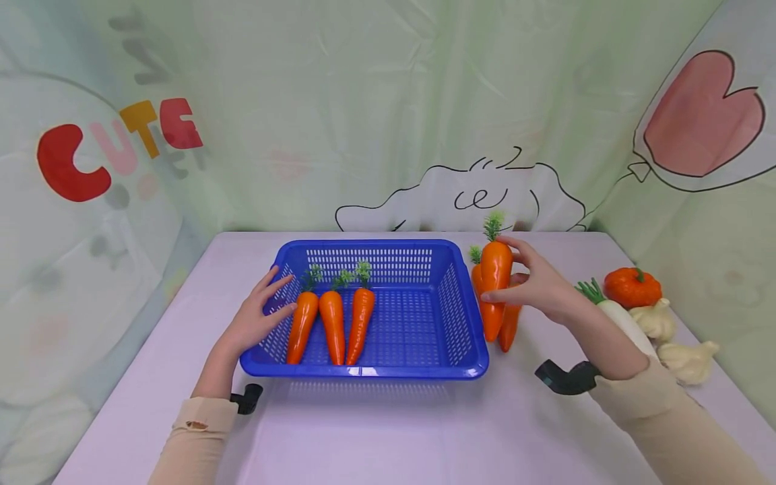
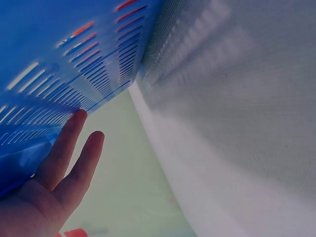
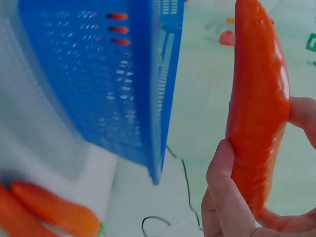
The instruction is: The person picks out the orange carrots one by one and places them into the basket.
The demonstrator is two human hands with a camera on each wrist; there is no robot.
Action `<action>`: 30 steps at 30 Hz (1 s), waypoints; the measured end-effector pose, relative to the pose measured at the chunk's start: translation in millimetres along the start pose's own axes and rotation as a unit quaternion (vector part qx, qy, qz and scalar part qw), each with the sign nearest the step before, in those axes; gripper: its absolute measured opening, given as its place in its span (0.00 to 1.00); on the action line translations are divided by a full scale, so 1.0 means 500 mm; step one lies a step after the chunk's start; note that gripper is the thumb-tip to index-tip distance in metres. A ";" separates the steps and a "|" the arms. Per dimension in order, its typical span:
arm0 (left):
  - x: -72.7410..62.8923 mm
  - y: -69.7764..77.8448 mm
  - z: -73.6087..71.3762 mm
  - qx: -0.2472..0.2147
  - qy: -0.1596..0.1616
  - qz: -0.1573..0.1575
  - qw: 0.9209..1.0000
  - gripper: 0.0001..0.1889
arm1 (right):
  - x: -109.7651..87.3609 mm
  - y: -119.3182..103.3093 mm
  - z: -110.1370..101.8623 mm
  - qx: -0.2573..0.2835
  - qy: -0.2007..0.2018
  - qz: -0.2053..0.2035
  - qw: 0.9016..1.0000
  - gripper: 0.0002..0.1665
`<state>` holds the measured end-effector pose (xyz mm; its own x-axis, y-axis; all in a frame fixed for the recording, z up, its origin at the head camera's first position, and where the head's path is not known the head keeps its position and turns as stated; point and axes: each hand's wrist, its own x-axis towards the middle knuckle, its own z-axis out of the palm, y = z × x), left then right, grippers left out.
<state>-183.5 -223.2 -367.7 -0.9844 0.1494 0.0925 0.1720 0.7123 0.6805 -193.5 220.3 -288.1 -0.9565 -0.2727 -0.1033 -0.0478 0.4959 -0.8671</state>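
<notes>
My right hand (image 1: 533,279) grips an orange carrot (image 1: 497,263) with a green tuft, thumb on one side and fingers on the other. The carrot is beside the right wall of a blue plastic basket (image 1: 364,371); in the right wrist view it hangs apart from the basket. Two more carrots (image 1: 511,327) lie on the table beneath it, partly hidden in the head view. My left hand (image 1: 254,320) rests at the basket's left rim, its visible fingers straight and spread. Three carrots (image 1: 333,327) lie side by side in the basket's left half, tufts toward the back.
Right of my right forearm lie a white radish (image 1: 624,323) with green leaves, an orange pumpkin (image 1: 633,288) and two garlic bulbs (image 1: 688,362). A printed curtain (image 1: 315,121) hangs behind the white table (image 1: 364,438).
</notes>
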 end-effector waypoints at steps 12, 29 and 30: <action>-0.001 -0.001 0.001 0.002 -0.001 -0.005 1.000 0.32 | 0.022 -0.055 0.039 -0.021 -0.019 -0.004 1.000 0.59; -0.001 0.002 -0.001 0.001 0.000 -0.002 1.000 0.31 | 0.083 -0.088 0.095 0.017 -0.067 -0.017 0.997 0.57; -0.001 0.002 -0.001 0.001 0.000 -0.002 1.000 0.31 | 0.085 -0.091 0.099 0.021 -0.070 -0.018 0.997 0.57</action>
<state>-182.8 -223.0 -367.0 -0.9852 0.1459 0.0899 0.1678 0.7148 0.6789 -217.9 145.3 -276.9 -0.9050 -0.4033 -0.1356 -0.0664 0.4487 -0.8912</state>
